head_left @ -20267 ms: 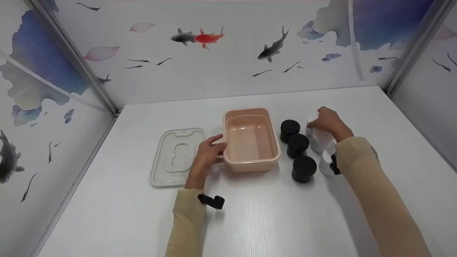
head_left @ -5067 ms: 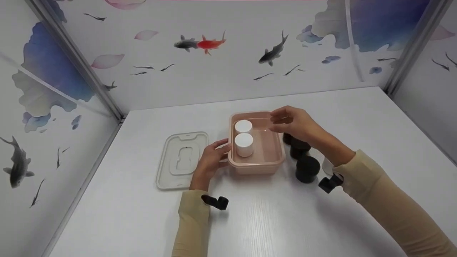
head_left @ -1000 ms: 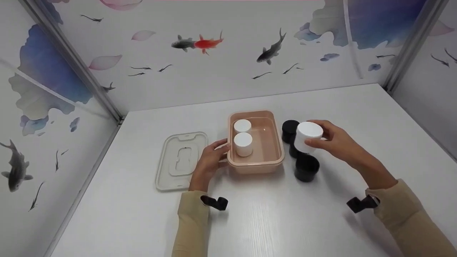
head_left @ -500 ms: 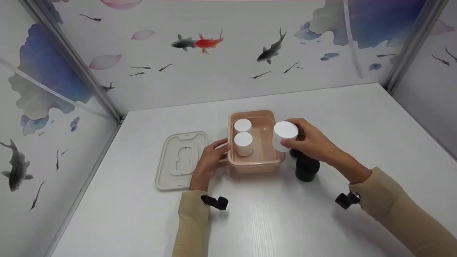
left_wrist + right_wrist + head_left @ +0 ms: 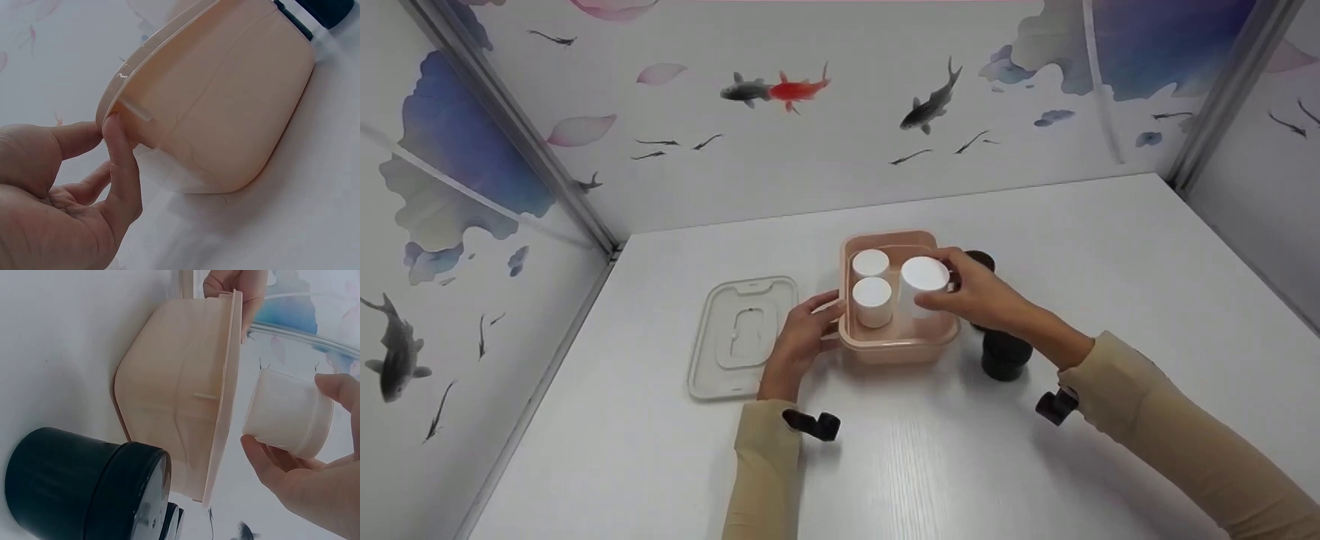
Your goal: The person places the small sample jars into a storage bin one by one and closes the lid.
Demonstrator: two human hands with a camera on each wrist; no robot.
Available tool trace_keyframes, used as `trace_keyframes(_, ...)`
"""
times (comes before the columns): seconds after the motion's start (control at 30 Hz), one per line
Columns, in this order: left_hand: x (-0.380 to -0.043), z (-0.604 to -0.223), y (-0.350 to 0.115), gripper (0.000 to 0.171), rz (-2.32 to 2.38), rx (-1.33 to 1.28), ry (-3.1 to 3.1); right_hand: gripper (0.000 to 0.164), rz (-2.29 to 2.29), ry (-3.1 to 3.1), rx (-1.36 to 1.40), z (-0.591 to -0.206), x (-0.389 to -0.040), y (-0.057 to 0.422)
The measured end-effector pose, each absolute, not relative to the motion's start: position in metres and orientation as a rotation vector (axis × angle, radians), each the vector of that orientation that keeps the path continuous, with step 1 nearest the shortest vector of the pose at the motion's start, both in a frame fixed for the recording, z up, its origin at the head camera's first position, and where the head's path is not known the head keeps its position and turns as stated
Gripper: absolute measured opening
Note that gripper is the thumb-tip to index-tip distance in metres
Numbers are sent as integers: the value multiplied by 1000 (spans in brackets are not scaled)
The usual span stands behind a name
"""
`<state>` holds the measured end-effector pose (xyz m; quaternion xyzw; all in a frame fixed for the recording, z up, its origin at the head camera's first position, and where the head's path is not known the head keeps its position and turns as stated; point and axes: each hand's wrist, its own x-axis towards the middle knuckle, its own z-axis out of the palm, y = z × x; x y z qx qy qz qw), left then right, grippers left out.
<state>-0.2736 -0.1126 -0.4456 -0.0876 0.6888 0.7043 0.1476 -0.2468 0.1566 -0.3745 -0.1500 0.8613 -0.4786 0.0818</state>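
Observation:
My left hand (image 5: 802, 334) pinches the left rim of a pink plastic tub (image 5: 900, 354); the left wrist view shows thumb and finger (image 5: 120, 135) on that rim. Two white lidded jars (image 5: 872, 304) stand inside the tub along its left side. A third white jar (image 5: 924, 279) is gripped upright by my right hand (image 5: 990, 298), over the tub's right half. In the right wrist view this white jar (image 5: 287, 413) hangs above the rim, with the thumb on one side and fingers on the other.
Black lidded jars (image 5: 1006, 356) stand in a row just right of the tub, partly hidden under my right arm. A pale translucent lid (image 5: 739, 337) lies flat on the white table (image 5: 870, 465) to the left. Printed panels (image 5: 840, 157) enclose the back and sides.
Over the last second my right hand carries the white jar left from above the black jars to over the tub. Earlier the tub was empty, with white jars right of it.

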Motion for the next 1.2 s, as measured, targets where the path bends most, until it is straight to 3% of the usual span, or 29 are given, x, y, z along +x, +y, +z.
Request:
trace_keyframes(0.53, -273, -445, -111, 46, 2065, -246, 1974, 67, -1435, 2581, -536, -380, -257, 133)
trace_keyframes(1.2, -272, -445, -113, 48, 2051, -236, 1965, 52, -1349, 2628, -660, -405, -263, 106)
